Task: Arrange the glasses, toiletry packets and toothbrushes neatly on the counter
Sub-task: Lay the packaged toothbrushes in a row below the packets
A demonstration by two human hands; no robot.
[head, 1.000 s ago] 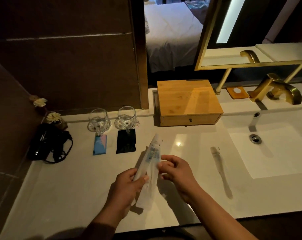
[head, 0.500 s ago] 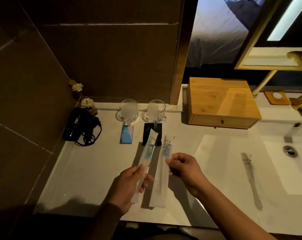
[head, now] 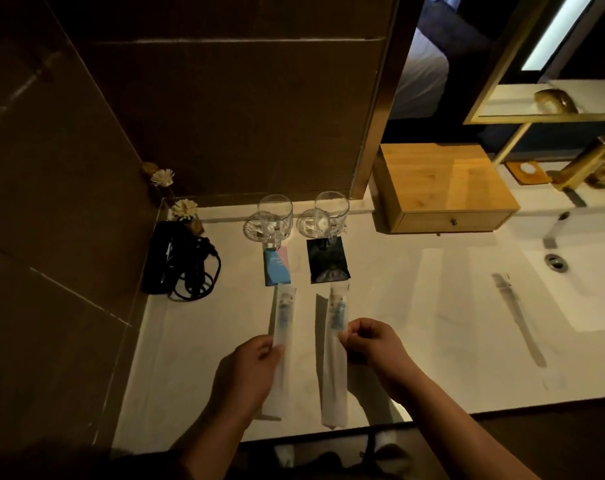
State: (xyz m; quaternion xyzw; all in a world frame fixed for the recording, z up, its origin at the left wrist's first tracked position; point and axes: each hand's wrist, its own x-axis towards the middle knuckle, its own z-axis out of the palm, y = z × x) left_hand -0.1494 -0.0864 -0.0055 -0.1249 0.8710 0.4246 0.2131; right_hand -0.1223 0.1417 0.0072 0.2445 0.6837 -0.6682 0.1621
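Observation:
Two clear glass mugs stand at the back of the white counter (head: 398, 306): the left glass (head: 275, 218) and the right glass (head: 328, 214). In front of them lie a blue-pink packet (head: 277, 265) and a black packet (head: 328, 260). My left hand (head: 250, 370) pinches a wrapped toothbrush (head: 284, 313) below the blue-pink packet. My right hand (head: 373, 344) pinches a second wrapped toothbrush (head: 336, 341) below the black packet. Both wrappers run parallel, heads pointing to the packets. A third clear-wrapped item (head: 517, 318) lies alone to the right.
A black hair dryer (head: 176, 261) with a coiled cord lies at the counter's left, with small white flowers (head: 185, 209) behind it. A wooden drawer box (head: 443, 188) sits at the back. The sink (head: 588, 282) and gold faucet (head: 592, 166) are at the right.
My hands have drawn the two wrapped toothbrushes apart and lowered them, each now lined up below one packet. The camera has swung left and closer.

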